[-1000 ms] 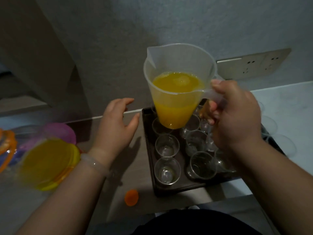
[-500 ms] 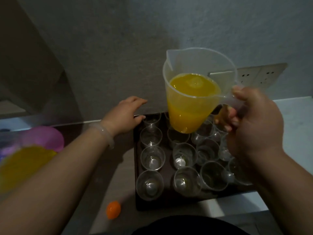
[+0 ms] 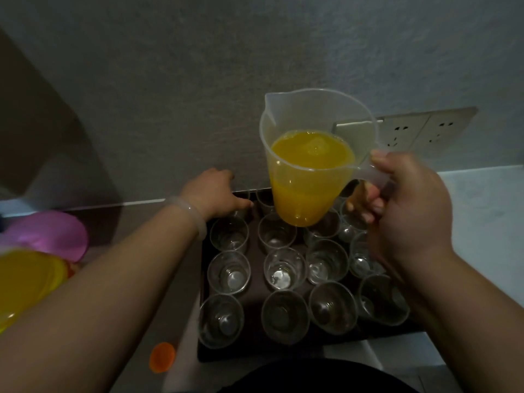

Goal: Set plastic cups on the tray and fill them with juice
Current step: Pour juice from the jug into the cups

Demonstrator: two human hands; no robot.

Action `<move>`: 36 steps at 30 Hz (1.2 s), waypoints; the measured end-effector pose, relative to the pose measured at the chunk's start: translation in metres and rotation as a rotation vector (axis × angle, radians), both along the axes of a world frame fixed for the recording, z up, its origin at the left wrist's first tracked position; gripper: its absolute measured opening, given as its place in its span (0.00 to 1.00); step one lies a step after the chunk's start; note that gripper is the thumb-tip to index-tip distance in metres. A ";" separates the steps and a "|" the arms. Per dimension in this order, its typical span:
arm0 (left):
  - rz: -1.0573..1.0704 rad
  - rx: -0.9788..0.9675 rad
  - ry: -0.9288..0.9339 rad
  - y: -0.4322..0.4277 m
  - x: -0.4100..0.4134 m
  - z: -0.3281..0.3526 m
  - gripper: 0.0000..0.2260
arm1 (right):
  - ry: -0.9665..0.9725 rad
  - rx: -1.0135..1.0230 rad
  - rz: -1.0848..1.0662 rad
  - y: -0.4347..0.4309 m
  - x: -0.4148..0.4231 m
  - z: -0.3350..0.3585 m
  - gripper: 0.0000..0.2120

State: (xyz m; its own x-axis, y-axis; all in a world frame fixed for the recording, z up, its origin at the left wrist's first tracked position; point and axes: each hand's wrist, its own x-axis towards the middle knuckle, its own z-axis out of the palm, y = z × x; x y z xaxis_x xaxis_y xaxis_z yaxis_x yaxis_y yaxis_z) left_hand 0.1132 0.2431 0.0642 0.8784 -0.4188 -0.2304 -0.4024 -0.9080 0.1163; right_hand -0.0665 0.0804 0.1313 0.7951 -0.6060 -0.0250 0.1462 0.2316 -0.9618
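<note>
Cups (image 3: 285, 269) set on tray (image 3: 255, 354), all empty. R hand (image 3: 408, 211) grips jug (image 3: 309, 165); L hand (image 3: 215, 194) at tray corner, grip unclear. We've all the pouring left.

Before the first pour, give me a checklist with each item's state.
1. Jug gripped: ok, right hand holds its handle.
2. Juice contained: ok, level sits below the rim.
3. Cups upright and empty: ok for those visible.
4. Tray steadied: cannot tell; left hand rests at its far left corner, fingers hidden.
5. Jug over cups: ok, it hangs above the far rows.
</note>
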 end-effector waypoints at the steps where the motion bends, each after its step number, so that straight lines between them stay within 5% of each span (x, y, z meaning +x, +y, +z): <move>1: 0.003 -0.010 0.001 -0.001 0.000 0.000 0.33 | 0.004 -0.006 0.008 -0.001 0.001 0.000 0.20; 7: 0.029 -0.124 -0.037 0.005 0.000 0.008 0.33 | 0.031 -0.012 0.031 -0.008 0.006 -0.001 0.19; 13: -0.095 -0.472 -0.182 0.030 -0.012 0.028 0.31 | 0.089 -0.095 0.068 -0.017 0.016 0.007 0.20; 18: -0.130 -0.703 -0.211 0.043 -0.027 0.035 0.34 | 0.081 -0.107 0.132 -0.017 0.031 0.016 0.10; 33: -0.124 -0.596 -0.286 0.059 -0.041 0.051 0.31 | 0.177 -0.644 0.291 -0.004 0.052 0.035 0.14; 36: -0.148 -0.621 -0.277 0.061 -0.043 0.048 0.34 | 0.195 -0.593 0.252 -0.003 0.053 0.040 0.15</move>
